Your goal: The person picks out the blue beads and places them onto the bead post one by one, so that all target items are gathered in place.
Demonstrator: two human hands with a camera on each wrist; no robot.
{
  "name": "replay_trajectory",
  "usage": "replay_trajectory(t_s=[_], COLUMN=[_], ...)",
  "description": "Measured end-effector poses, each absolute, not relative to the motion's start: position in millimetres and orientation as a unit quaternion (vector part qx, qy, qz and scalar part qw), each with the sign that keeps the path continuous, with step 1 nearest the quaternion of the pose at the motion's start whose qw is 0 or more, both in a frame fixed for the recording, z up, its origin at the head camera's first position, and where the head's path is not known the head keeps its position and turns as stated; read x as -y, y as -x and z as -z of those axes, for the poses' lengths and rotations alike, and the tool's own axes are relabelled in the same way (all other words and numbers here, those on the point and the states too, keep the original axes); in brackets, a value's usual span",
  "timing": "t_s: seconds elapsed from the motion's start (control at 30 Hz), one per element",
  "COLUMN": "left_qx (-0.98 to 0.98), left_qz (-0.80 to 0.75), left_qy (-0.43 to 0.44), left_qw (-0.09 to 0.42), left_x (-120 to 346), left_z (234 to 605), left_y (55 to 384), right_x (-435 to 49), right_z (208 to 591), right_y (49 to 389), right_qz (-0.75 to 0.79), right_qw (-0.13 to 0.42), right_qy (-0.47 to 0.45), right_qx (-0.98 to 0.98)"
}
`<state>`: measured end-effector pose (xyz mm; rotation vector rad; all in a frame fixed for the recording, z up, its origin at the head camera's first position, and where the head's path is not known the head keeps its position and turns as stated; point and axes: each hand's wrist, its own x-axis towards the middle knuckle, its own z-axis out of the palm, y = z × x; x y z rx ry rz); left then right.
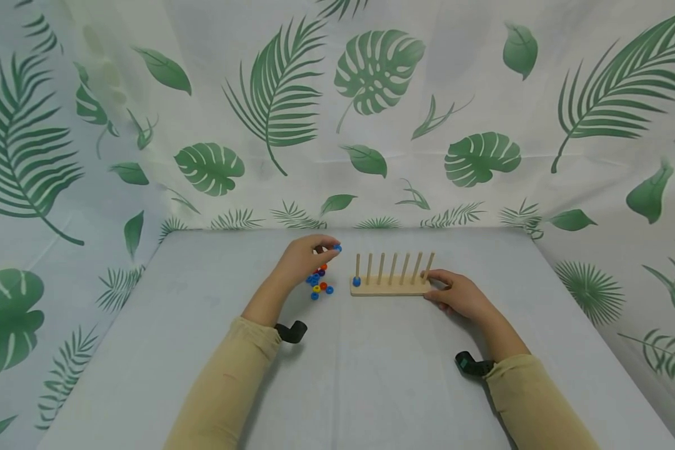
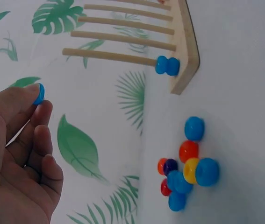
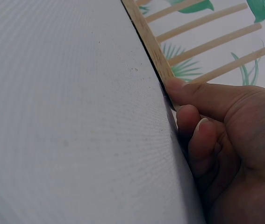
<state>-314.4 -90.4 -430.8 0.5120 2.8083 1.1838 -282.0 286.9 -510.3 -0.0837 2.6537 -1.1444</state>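
My left hand (image 1: 305,257) pinches a blue bead (image 2: 39,94) between thumb and index finger, raised above the table and left of the pegs. A wooden peg board (image 1: 390,288) with a row of several upright pegs stands on the table. Two blue beads (image 2: 167,66) are stacked at the foot of its leftmost peg. At the board's right end my right hand (image 1: 462,295) grips the base, with the thumb (image 3: 176,88) on its edge. Loose beads in blue, red, yellow and purple lie in a cluster under the left hand, including a yellow bead (image 2: 191,170).
A white cloth covers the table (image 1: 382,362). Behind and at the sides hang white curtains (image 1: 315,187) printed with green leaves. Each wrist carries a black camera, one on the left (image 1: 292,332) and one on the right (image 1: 472,364).
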Motion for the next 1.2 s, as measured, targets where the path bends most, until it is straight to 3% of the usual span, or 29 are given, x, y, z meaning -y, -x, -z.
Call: replay_trajectory(t_s=[0.23,1.2], left_qx=[-0.901,-0.901], left_qz=[-0.381,-0.369], left_qy=[-0.206,-0.222], left_qw=[0.017,0.041], left_x=[77.3,54.2], left_z=[426.5,435.9], left_y=[316.0,315.2], right_x=[-286.5,-286.9], right_z=[509.7,509.1], right_y=[281.9,281.1], right_qz=[0.392,0.397], right_qw=[0.125,0.13], right_qy=[0.032,0.027], right_qx=[-0.911,-0.908])
